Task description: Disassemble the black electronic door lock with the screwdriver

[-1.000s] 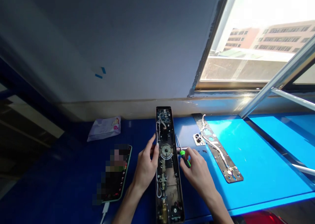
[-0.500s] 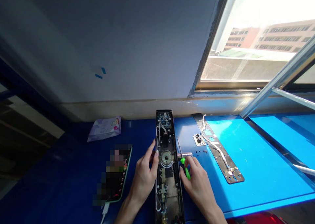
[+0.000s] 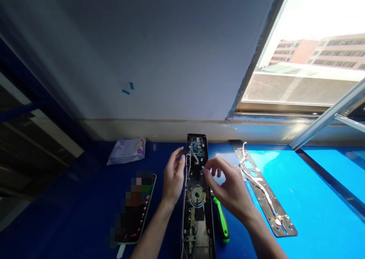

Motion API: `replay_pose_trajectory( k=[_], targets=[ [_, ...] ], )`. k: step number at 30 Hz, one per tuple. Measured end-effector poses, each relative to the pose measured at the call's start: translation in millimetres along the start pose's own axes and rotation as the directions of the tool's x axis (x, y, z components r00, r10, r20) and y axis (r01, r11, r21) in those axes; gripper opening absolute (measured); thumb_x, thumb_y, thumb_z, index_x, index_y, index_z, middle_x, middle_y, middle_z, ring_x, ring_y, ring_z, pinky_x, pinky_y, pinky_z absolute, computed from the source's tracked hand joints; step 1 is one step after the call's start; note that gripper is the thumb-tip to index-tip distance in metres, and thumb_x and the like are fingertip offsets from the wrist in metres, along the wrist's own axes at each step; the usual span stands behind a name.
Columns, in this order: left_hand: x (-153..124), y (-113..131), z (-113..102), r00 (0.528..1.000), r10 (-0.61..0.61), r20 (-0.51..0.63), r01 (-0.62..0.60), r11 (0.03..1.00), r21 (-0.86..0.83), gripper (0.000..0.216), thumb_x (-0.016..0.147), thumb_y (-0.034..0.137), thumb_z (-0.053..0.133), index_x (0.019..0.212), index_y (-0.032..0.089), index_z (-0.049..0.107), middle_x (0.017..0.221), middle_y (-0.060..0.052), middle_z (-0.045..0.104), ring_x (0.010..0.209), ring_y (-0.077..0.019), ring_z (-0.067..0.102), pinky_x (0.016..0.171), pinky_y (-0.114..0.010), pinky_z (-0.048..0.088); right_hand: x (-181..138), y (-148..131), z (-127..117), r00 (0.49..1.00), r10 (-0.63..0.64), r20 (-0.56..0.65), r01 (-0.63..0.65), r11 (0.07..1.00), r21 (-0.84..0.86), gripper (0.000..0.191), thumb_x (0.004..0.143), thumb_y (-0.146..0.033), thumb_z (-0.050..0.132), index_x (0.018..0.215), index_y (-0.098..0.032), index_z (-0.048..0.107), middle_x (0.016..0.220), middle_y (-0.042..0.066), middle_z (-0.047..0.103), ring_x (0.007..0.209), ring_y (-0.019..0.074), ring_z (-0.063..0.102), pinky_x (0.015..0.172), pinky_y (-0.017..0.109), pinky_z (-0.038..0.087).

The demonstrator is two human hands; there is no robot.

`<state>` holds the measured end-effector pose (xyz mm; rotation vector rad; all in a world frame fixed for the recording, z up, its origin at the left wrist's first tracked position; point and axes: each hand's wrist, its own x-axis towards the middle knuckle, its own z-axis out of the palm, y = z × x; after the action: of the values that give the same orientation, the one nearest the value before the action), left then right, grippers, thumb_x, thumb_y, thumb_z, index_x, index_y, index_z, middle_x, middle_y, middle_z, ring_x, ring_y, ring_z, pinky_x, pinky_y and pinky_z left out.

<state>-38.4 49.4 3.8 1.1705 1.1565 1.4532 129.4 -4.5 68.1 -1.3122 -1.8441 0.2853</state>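
A long narrow black housing [image 3: 201, 225] lies open before me, with a circuit board [image 3: 196, 147], white wires and a round metal part [image 3: 196, 195] inside. My left hand [image 3: 173, 177] is beside its left edge, fingers stretched and slightly apart. Over the right edge, level with the dark section below the board, my right hand [image 3: 229, 185] has thumb and forefinger pinched together. Whatever is between those fingertips is too small to make out. A green-and-black screwdriver [image 3: 221, 219] lies on the table just right of the housing, under my right wrist's side.
A long black cover plate [image 3: 266, 196] with a white cable lies to the right, and a small plate is mostly hidden behind my right hand. On the left are a charging phone [image 3: 137, 209] and a pale packet [image 3: 127, 151]. A wall backs the blue table [image 3: 316, 206].
My right hand has let go of the screwdriver and moved up to the housing's right edge, fingers now pinched. My left hand has moved up along the left edge. The view has shifted slightly.
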Motion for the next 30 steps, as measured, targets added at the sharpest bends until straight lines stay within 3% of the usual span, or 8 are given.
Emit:
replay_pose_trajectory(
  k=[5,11,21,30],
  targets=[
    [11,-15,8,0.998,0.039,0.041,-0.030,0.978,-0.207,0.045,0.093,0.050,0.072,0.126,0.021,0.070,0.130,-0.011,0.075,0.126,-0.0297,0.069,0.109,-0.041,0.053,49,1,7,0.983,-0.120,0.137,0.131,0.989,-0.069,0.010,0.095,-0.016,0.060,0.094,-0.023,0.068,0.090,0.003,0.068,0.085,0.0200,0.063,0.077,0.034,0.051],
    [1,-28,12,0.997,0.008,0.070,0.017,0.941,-0.338,0.051,0.095,0.053,0.072,0.135,0.023,0.065,0.128,-0.010,0.077,0.120,-0.0284,0.072,0.105,-0.039,0.055,59,19,31,0.967,-0.152,0.205,0.186,0.970,-0.154,0.014,0.093,-0.018,0.068,0.103,-0.021,0.077,0.100,0.010,0.066,0.099,0.0286,0.062,0.085,0.043,0.055],
    [0,-27,12,0.997,0.051,0.055,-0.031,0.949,-0.313,0.049,0.097,0.050,0.072,0.137,0.025,0.062,0.120,-0.007,0.079,0.112,-0.0246,0.075,0.098,-0.035,0.056,56,30,50,0.968,-0.234,0.091,0.248,0.948,-0.198,0.018,0.098,-0.019,0.060,0.095,-0.020,0.078,0.099,0.011,0.063,0.093,0.0250,0.063,0.079,0.039,0.057],
    [2,-31,14,0.991,0.109,0.083,-0.073,0.933,-0.354,0.046,0.096,0.050,0.074,0.135,0.026,0.064,0.114,-0.005,0.079,0.110,-0.0233,0.075,0.098,-0.036,0.057,53,35,60,0.953,-0.300,0.039,0.302,0.931,-0.207,0.018,0.097,-0.014,0.054,0.086,-0.019,0.067,0.098,0.011,0.060,0.090,0.0240,0.057,0.078,0.039,0.053]
  ],
)
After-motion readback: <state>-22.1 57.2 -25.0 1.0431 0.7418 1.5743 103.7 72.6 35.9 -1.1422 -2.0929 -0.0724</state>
